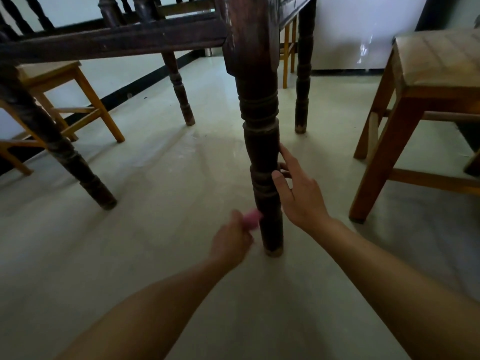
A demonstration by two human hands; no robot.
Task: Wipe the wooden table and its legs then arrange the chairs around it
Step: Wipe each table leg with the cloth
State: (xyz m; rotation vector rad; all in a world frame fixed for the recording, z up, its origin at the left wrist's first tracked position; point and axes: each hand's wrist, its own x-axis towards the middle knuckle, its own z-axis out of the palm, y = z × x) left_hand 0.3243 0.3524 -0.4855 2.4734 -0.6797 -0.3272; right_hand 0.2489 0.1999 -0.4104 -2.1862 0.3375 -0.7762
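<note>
A low view under the dark wooden table point(117, 40) is given, with the nearest turned table leg point(262, 141) standing upright on the pale floor point(155, 193) in the middle of the picture. The right hand point(298, 193) is laid against the right side of this leg, low down; its fingers are spread apart and loosely curved, the thumb and forefinger touching the wood, nothing being gripped. The left hand point(231, 242) is held just left of the leg near its foot, the fingers closed around a small pink cloth point(252, 218) that is pressed to the wood; the cloth is blurred, so its shape cannot be told with certainty. Three more dark legs are seen: one slanting at the left point(62, 149), one behind point(179, 87) and one at the rear right point(302, 74). A light wooden chair point(70, 100) is placed left beyond the table, a brown wooden stool point(426, 81) is set well apart on the right, and a yellow chair leg point(285, 55) shows between the two right-hand table legs, by the white wall point(350, 35)
</note>
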